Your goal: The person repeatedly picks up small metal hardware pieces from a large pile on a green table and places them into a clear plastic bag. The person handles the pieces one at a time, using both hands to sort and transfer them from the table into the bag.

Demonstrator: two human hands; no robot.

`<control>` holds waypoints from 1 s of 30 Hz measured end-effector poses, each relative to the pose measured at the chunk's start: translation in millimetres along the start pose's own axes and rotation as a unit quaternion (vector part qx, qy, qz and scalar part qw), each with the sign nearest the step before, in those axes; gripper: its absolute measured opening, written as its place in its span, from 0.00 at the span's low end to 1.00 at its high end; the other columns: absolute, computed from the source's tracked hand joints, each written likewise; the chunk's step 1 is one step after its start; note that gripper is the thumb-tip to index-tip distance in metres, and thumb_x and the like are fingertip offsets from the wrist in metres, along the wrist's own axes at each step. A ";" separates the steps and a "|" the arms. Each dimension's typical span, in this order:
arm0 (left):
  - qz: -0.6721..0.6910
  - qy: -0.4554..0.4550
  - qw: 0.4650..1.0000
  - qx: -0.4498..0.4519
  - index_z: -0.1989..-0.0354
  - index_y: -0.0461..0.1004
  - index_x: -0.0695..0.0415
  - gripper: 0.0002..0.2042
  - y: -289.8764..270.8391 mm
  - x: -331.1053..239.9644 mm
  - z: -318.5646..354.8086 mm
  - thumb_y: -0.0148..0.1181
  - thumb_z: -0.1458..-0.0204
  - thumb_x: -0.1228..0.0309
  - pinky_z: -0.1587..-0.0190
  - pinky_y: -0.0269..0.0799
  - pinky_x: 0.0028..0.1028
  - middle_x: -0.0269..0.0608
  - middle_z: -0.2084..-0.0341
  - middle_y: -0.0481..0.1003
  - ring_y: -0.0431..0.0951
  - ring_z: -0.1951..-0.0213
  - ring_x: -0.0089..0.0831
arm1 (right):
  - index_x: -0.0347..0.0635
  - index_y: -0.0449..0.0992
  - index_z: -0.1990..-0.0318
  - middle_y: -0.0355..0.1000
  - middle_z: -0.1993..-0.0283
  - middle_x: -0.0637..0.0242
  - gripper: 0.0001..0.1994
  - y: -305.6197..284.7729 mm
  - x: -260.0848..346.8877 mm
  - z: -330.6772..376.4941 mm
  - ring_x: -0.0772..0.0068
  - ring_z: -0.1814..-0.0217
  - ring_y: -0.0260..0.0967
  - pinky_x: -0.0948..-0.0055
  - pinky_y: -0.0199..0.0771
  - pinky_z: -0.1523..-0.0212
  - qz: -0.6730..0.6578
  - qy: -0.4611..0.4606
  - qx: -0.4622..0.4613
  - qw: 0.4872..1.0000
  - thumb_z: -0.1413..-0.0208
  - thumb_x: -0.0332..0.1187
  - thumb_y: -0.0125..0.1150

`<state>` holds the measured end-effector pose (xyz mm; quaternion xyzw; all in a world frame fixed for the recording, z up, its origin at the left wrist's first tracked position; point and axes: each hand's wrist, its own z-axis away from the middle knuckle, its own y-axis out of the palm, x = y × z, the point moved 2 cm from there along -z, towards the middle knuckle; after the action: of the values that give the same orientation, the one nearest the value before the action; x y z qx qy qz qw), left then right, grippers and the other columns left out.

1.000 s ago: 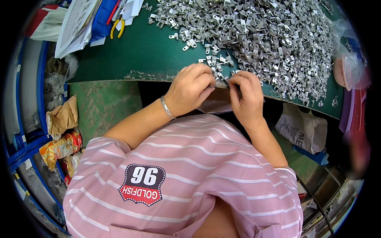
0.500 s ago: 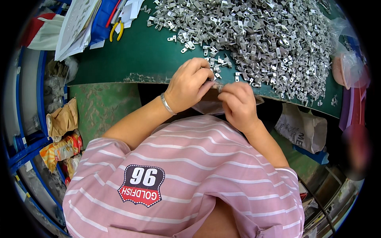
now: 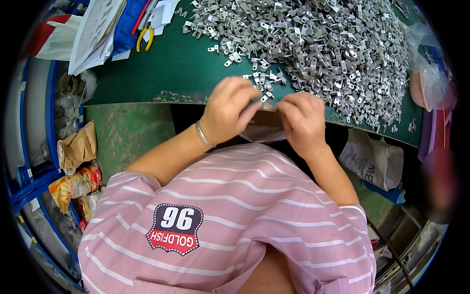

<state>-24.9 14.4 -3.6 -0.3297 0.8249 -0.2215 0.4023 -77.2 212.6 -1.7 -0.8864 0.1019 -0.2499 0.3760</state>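
Note:
My left hand (image 3: 229, 109), with a silver bangle (image 3: 203, 134) at its wrist, is over the front edge of the green table. Its fingers curl in towards the thumb, beside a few loose small metal brackets (image 3: 264, 81); whatever they hold is hidden. To its right, my right hand (image 3: 304, 122) has thumb and fingers pinched together, and what is between them cannot be made out. A gap separates the two hands. Past them spreads a large heap of small bent metal brackets (image 3: 333, 49) with holes. Below the table edge, between my hands, part of a brown container (image 3: 264, 126) shows.
Yellow-handled pliers (image 3: 145, 39), a blue tray (image 3: 128, 27) and papers (image 3: 93, 39) lie at the far left of the green table (image 3: 142, 78). A pink container (image 3: 421, 88) with clear plastic stands at the right. Under the table is a printed sack (image 3: 374, 159); blue shelving (image 3: 36, 181) stands left.
My hands have moved apart. The right one has shifted up and to the right, the left slightly down and left, uncovering more of the loose brackets between them.

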 end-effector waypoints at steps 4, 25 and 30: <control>-0.022 -0.056 0.998 0.033 0.63 0.78 0.60 0.12 1.9 8.0 -5.1 0.73 0.56 0.76 0.58 0.73 0.37 0.45 0.65 0.75 0.76 0.62 0.45 | 0.42 0.77 0.61 0.75 0.60 0.62 0.11 14.2 9.7 7.2 0.57 0.58 0.73 0.60 0.69 0.59 -0.148 0.011 0.016 0.989 0.54 0.26 0.68; 0.037 -0.053 0.997 0.031 0.59 0.77 0.62 0.13 10.7 5.8 -14.3 0.65 0.54 0.84 0.58 0.75 0.36 0.46 0.60 0.74 0.77 0.61 0.45 | 0.37 0.77 0.58 0.74 0.56 0.57 0.14 33.0 2.7 -18.6 0.52 0.59 0.71 0.60 0.73 0.59 -0.063 0.066 -0.038 0.995 0.54 0.22 0.68; 0.059 0.022 0.993 0.103 0.68 0.76 0.60 0.10 4.2 8.0 -0.5 0.61 0.58 0.87 0.58 0.74 0.37 0.44 0.64 0.75 0.76 0.61 0.45 | 0.38 0.77 0.60 0.74 0.57 0.60 0.14 20.1 1.6 -4.6 0.53 0.58 0.71 0.59 0.72 0.59 -0.131 0.008 -0.002 0.991 0.57 0.20 0.66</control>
<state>-30.4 11.5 -10.0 -0.2322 0.8245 -0.2884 0.4280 -78.1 195.1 -12.9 -0.8908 -0.0119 -0.3037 0.3377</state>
